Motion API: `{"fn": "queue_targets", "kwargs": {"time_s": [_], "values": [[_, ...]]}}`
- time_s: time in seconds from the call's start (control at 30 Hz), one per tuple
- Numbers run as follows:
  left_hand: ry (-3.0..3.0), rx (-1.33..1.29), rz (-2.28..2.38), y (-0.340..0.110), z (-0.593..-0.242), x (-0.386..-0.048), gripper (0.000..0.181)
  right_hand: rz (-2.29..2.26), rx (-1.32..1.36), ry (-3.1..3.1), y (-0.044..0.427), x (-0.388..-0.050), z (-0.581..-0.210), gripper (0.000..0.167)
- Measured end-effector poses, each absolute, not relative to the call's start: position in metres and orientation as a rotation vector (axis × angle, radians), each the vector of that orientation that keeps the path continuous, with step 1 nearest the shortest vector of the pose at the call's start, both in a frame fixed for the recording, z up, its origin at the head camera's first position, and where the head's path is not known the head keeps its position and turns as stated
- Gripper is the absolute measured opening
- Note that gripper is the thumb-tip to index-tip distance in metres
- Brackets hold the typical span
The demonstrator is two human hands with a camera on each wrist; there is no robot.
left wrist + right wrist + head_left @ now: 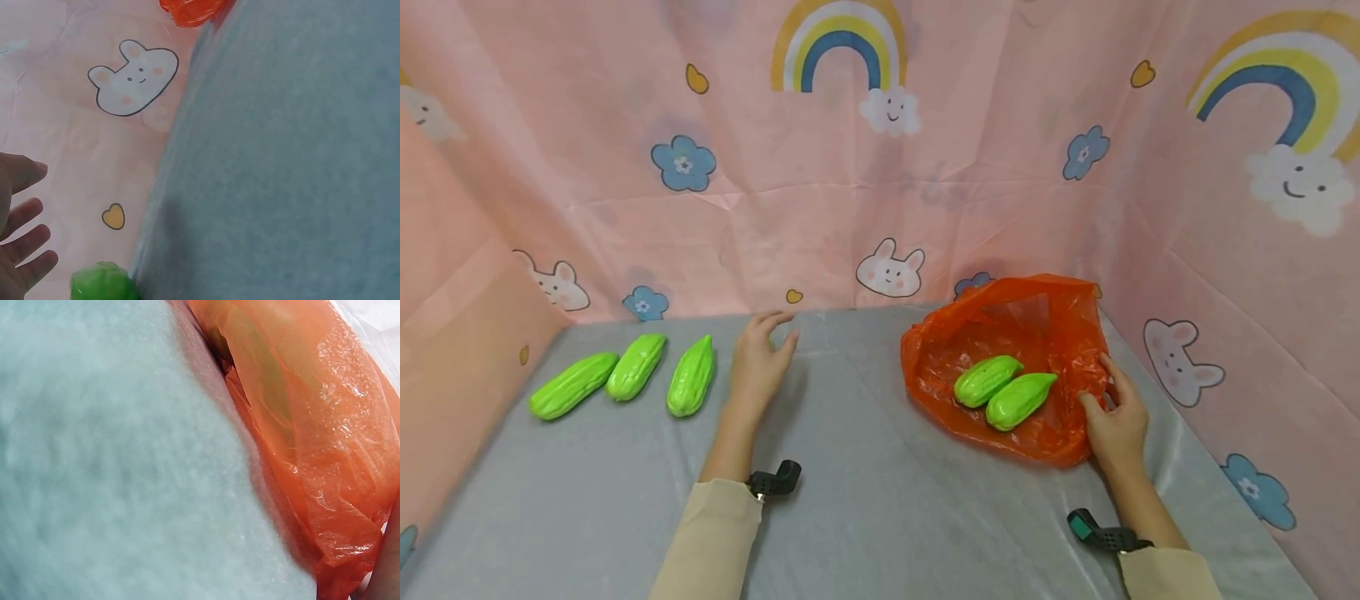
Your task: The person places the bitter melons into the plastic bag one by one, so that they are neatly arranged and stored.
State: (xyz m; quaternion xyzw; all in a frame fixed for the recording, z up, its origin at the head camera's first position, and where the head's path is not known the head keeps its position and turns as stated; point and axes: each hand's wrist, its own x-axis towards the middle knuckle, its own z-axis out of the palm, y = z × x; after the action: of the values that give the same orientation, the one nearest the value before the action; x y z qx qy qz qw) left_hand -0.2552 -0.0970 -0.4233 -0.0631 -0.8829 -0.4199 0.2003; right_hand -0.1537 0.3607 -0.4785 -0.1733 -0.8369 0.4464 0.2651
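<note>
The right hand (1118,425) pinches the right edge of the red plastic bag (1030,321), open on the grey counter (880,500); hold that edge taut so the mouth should not collapse. Inside, I see two bitter gourds (1021,402) side by side. Well apart, at left, lie three loose bitter gourds (691,379). The left hand (760,354), fingers parted and empty, is near the rightmost; for a steady lift, grip it round the middle.
</note>
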Motion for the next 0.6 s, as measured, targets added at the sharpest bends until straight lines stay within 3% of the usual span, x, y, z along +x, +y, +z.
{"fn": "queue_targets", "kwargs": {"time_s": [0.6], "values": [[-2.513, -0.005, -1.154, -0.113, -0.441, -0.262, 0.037, 1.227, -0.482, -2.268, 0.361, -0.153, -0.478, 0.062]]}}
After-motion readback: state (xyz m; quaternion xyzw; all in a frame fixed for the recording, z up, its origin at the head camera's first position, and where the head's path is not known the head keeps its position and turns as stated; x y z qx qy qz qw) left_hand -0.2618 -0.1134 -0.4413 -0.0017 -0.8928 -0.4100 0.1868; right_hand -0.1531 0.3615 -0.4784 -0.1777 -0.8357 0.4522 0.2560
